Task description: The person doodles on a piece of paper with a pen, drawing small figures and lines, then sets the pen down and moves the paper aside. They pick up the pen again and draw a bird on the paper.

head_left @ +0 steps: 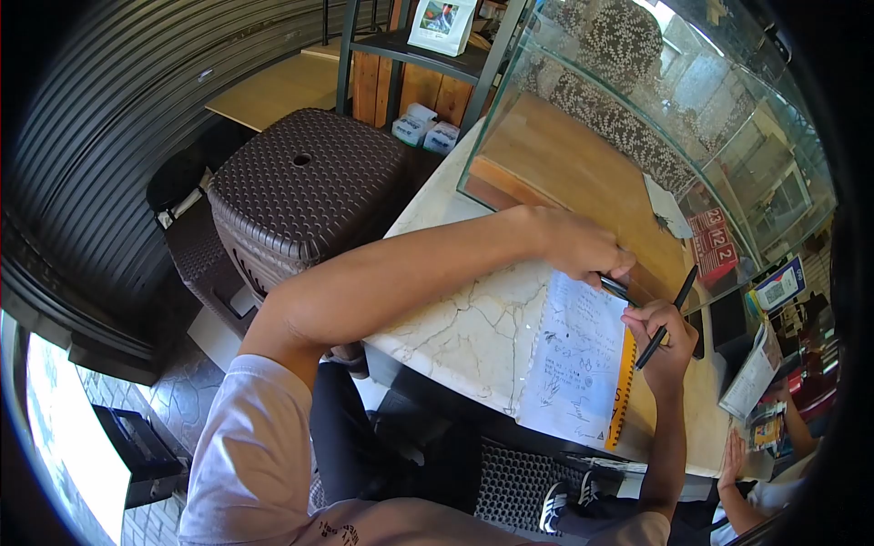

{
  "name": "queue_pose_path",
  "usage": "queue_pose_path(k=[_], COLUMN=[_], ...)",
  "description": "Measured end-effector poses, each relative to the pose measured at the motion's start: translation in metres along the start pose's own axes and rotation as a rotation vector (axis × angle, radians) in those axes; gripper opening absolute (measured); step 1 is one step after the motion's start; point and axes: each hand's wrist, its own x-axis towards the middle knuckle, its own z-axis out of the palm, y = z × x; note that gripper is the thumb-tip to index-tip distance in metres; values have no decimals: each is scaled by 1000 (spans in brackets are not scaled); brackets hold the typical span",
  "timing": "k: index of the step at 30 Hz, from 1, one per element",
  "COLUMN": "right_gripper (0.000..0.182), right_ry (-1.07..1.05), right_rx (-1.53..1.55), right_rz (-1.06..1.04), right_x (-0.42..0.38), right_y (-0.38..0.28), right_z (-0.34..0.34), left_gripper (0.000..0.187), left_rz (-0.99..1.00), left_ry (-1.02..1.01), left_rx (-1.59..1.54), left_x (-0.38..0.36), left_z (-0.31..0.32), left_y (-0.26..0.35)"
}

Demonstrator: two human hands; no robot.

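A spiral notebook [572,364] with handwriting on its white page lies on the marble-patterned counter [455,337], its orange edge to the right. My right hand [665,338] is closed around a black pen [681,289], at the notebook's right side. The pen is tilted across my fingers. Near the top of the page, my left hand [583,247] rests with curled fingers. A small dark, shiny object [614,288] shows under those fingers; its kind cannot be made out.
A glass display case [583,146] stands beyond my left hand, with a red number calendar [713,244] near it. Brown woven-pattern stools [300,182] are stacked at left. Another person's hand [732,457] rests at the counter's right edge, near a booklet [752,375].
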Motion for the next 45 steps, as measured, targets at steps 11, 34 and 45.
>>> queue_pose_path(k=[11, 34, 45], right_gripper=[42, 34, 30], right_ry=[-2, -30, -1], right_rx=[-40, -40, -15], right_rz=[23, -29, -29], right_x=[0, 3, 1], right_y=[4, 3, 7], right_z=[-2, -1, -1], left_gripper=[26, 30, 27], left_rz=[13, -47, -30], left_ry=[4, -17, -14], left_rx=[-5, -15, 7], left_x=[0, 1, -1], left_z=[1, -1, -3], left_y=[-1, 3, 4])
